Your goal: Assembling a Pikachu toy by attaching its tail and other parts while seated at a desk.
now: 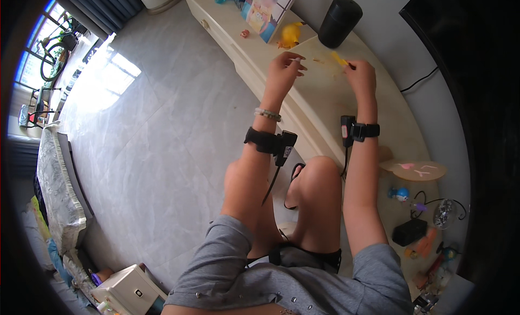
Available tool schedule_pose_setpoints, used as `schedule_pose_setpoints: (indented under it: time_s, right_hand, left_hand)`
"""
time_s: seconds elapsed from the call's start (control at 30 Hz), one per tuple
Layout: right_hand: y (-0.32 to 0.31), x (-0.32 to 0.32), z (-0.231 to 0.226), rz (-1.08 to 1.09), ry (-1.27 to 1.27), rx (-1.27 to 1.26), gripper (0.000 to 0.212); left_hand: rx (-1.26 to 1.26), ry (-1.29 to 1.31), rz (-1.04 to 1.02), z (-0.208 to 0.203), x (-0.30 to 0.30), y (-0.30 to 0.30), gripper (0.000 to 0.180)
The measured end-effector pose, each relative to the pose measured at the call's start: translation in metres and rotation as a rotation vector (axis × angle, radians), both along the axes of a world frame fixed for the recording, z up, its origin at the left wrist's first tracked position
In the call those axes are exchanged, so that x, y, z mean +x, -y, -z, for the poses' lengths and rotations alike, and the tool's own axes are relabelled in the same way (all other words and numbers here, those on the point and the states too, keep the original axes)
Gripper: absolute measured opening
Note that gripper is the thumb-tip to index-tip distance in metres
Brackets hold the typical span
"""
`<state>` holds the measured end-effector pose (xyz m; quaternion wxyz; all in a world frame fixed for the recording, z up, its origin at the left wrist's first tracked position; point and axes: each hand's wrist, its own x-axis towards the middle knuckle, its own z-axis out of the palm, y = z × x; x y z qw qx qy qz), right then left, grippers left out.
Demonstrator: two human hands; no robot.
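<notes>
Over the front edge of the cream cabinet top (319, 93), my left hand (283, 67) is bent at the fingers, with a small white object (296, 59) at its fingertips, too small to name. My right hand (362, 75) pinches a slim yellow piece (339, 58) with a dark end near the fingers; blur hides its exact kind. Small brownish bits (318, 60) lie on the top between the hands. Just beyond stand a black cylinder (340, 22) and a yellow figurine (291, 35).
A picture board (265, 14) stands at the cabinet's far end. Along the right lie a round board (417, 170), a blue figurine (400, 193), a black box (409, 232) and assorted small things. A large dark screen (460, 71) borders the right. Grey tiles (162, 152) spread leftward.
</notes>
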<state>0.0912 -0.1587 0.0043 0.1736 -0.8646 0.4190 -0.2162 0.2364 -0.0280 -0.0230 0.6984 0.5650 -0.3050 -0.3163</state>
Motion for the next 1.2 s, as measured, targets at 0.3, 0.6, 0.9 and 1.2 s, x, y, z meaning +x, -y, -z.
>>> schedule_pose_setpoints:
  time_s: [0.3, 0.6, 0.9, 1.2]
  right_hand:
    - [-0.035, -0.011, 0.01, 0.193, -0.214, -0.067, 0.014]
    - [-0.1, 0.06, 0.013, -0.317, 0.126, 0.178, 0.012]
    - [0.003, 0.016, 0.005, 0.188, -0.246, -0.017, 0.015]
    - [-0.053, 0.066, 0.0, -0.494, 0.008, 0.346, 0.013]
  left_hand:
    - [-0.01, -0.003, -0.046, -0.006, 0.012, -0.014, 0.019]
    - [-0.142, -0.208, -0.387, -0.005, 0.046, -0.04, 0.022]
    - [-0.057, -0.161, -0.275, -0.012, 0.042, -0.037, 0.025]
    - [-0.24, -0.495, -0.373, 0.0, 0.054, -0.042, 0.023]
